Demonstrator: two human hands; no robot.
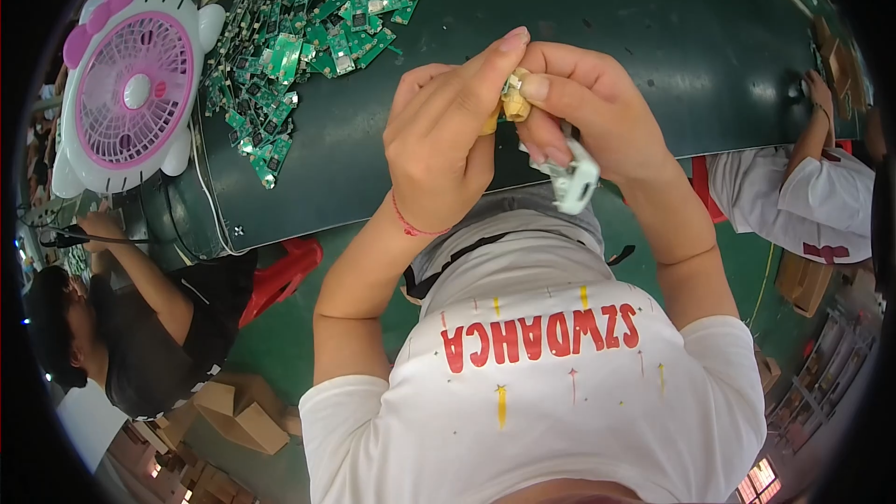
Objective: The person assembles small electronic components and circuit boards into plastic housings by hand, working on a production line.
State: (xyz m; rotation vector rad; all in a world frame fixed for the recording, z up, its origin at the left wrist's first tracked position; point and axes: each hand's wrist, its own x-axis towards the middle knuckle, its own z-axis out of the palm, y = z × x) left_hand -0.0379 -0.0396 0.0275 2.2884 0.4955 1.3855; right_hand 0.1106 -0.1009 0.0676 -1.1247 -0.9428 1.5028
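My left hand (431, 131) and my right hand (597, 107) meet above the near edge of the bench, fingers closed together. Between the fingertips shows a small yellow piece (515, 105), with a tiny pale part by it. Whether the yellow is a finger cover or a separate part, I cannot tell. A white plastic housing (577, 182) with a rectangular opening hangs from the curled lower fingers of my right hand. What my left fingers pinch is mostly hidden.
Many green circuit boards (308, 33) lie heaped on the dark green bench (653, 19) at the far left. A white and pink fan (135, 89) stands left of them. One person (140, 336) sits at the left, another (793, 196) at the right. Cardboard boxes (243, 415) are on the floor.
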